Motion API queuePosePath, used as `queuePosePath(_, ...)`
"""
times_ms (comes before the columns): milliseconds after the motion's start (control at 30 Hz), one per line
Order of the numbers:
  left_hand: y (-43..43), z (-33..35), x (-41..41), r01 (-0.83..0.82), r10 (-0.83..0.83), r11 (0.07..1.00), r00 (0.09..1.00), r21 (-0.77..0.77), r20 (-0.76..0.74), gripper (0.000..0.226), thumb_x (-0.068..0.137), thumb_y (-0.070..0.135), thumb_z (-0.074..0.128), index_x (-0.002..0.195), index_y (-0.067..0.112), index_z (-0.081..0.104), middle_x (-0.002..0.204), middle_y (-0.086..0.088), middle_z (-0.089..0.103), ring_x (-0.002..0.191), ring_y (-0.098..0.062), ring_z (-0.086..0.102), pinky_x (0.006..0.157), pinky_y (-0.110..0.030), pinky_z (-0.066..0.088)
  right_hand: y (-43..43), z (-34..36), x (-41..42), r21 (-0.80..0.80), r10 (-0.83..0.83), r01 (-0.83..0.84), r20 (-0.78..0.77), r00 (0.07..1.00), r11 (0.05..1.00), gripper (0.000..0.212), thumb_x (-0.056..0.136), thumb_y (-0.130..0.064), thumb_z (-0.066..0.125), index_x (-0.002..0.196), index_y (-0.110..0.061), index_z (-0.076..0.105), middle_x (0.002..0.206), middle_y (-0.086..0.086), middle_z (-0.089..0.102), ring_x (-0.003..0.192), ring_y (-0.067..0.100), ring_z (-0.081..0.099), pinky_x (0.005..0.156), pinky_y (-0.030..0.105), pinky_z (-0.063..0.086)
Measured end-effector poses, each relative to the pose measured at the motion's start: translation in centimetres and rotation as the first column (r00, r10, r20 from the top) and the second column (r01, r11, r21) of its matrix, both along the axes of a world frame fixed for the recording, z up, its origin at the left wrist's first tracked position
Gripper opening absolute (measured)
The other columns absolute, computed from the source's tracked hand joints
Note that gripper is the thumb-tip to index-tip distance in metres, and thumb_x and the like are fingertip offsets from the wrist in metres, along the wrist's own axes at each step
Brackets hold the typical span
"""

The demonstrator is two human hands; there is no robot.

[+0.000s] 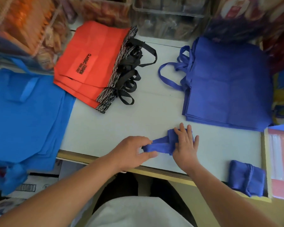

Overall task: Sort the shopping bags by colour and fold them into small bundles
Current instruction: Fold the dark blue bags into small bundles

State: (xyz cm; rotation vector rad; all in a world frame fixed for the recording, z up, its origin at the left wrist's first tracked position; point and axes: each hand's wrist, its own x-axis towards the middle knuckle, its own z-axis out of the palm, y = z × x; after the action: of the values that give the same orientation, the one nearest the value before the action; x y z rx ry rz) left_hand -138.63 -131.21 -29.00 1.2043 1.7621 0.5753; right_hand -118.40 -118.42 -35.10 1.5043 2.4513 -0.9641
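While the right hand [185,145] lies flat with straight fingers on the folded part of the bag [161,145], pinning the layers so they cannot spring open, the left hand [134,151] pinches the loose narrow end between thumb and forefinger, probably to roll or tuck it toward the pressed part. The bag lies on the table [138,120] near its front edge, straight before the person, where both hands reach it easily.

Sorting looks done, judging by three heaps set well apart. A blue stack [23,112] at left hangs over the table edge. A red stack [92,59] at the back has its black handles all turned one way. An indigo stack [228,86] at right lies near the working spot, which suits taking bags from it one by one. A finished bundle [246,177] of the same indigo sits at the front right corner, out of the way of the folding; with only one there, the folding seems barely begun.

On the top red bag black print reads "CLASSIC | FASHION"; a smaller line under it is too small to read. White letters on a red sheet [279,161] at the far right are cut off by the frame edge
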Motion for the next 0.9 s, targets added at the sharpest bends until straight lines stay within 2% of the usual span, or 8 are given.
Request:
queuePosePath(67,0.5,0.2,-0.2,-0.089,0.088,0.996,0.993,0.010,0.083,0.032,0.091,0.050,0.069,0.088,0.018,0.065,0.083,0.004,0.062,0.082,-0.014,0.058,0.092,-0.041,0.051,-0.6,0.2,-0.4,-0.021,-0.054,0.053,-0.024,0.998,0.998,0.072,0.088,0.008,0.048,0.153,-0.019,0.033,0.170,-0.003,0.011,0.157,0.019,-0.011,0.122,0.045,-0.016)
queuePosePath(200,1.4,0.2,0.1,-0.253,0.247,0.967,0.940,-0.005,0.234,0.032,0.090,0.045,0.071,0.082,0.015,0.066,0.083,-0.009,0.068,0.083,-0.023,0.068,0.083,-0.045,0.055,-2.4,-0.6,-0.3,0.069,0.022,-0.018,-0.054,0.998,0.997,0.068,0.088,0.005,0.057,0.149,-0.017,0.038,0.166,-0.001,0.024,0.158,0.018,-0.005,0.125,0.042,-0.013)
queuePosePath(300,1.6,-1.1,0.0,-0.452,0.468,0.883,0.840,-0.124,0.275,0.034,0.097,0.033,0.068,0.088,0.001,0.061,0.078,-0.020,0.067,0.069,-0.017,0.074,0.080,-0.049,0.061,-2.9,-1.0,0.7,-0.018,-0.029,0.026,-0.129,0.991,0.999,0.064,0.098,-0.003,0.044,0.157,-0.025,0.028,0.169,-0.010,0.013,0.155,0.007,-0.012,0.127,0.048,-0.006)
queuePosePath(367,1.4,-2.5,-0.1,-0.553,0.586,0.810,0.782,-0.196,0.214,0.037,0.099,0.037,0.064,0.092,0.001,0.060,0.078,-0.020,0.068,0.065,-0.016,0.074,0.074,-0.052,0.063,-3.3,-0.9,1.0,-0.052,-0.034,0.028,-0.124,0.992,0.998,0.058,0.106,-0.034,0.031,0.162,-0.030,0.013,0.167,-0.019,-0.001,0.152,0.000,-0.021,0.127,0.047,-0.005)
queuePosePath(500,2.0,-3.7,0.5,-0.615,0.650,0.743,0.757,-0.263,0.065,0.036,0.102,0.041,0.057,0.092,0.007,0.059,0.078,-0.010,0.070,0.060,-0.012,0.073,0.062,-0.043,0.065,-3.6,-0.9,-0.6,0.023,0.005,-0.007,0.113,0.994,1.000,0.092,0.090,-0.085,0.022,0.161,-0.029,0.007,0.169,-0.010,-0.006,0.152,0.011,-0.026,0.121,0.041,-0.019)
queuePosePath(600,2.0,-4.4,1.2,-0.638,0.661,0.716,0.750,-0.283,-0.020,0.036,0.102,0.043,0.056,0.091,0.009,0.059,0.075,-0.006,0.071,0.057,-0.013,0.072,0.060,-0.043,0.064,-3.3,-1.3,-1.9,0.167,0.040,-0.081,0.232,0.972,0.983,0.086,0.094,-0.078,0.030,0.154,-0.017,0.022,0.168,0.006,0.007,0.156,0.027,-0.015,0.123,0.049,-0.013)
queuePosePath(733,1.5,-4.9,3.1,-0.597,0.619,0.724,0.783,-0.345,-0.055,0.040,0.100,0.047,0.056,0.092,0.008,0.058,0.079,-0.008,0.071,0.054,-0.015,0.072,0.062,-0.045,0.063,-3.4,-2.3,-1.5,0.327,0.176,-0.242,0.219,0.960,0.913,0.070,0.098,-0.040,0.057,0.152,-0.002,0.035,0.167,0.018,0.021,0.157,0.034,0.007,0.125,0.054,0.006)
queuePosePath(900,1.6,-5.4,4.9,-0.617,0.649,0.698,0.759,-0.364,-0.043,0.041,0.102,0.048,0.054,0.091,0.008,0.057,0.078,-0.009,0.072,0.050,-0.015,0.070,0.058,-0.039,0.062,-1.6,-2.4,1.5,0.340,0.295,-0.369,0.251,0.922,0.865,0.072,0.104,-0.056,0.027,0.162,-0.013,0.021,0.170,0.007,0.016,0.158,0.024,0.005,0.127,0.048,0.002)
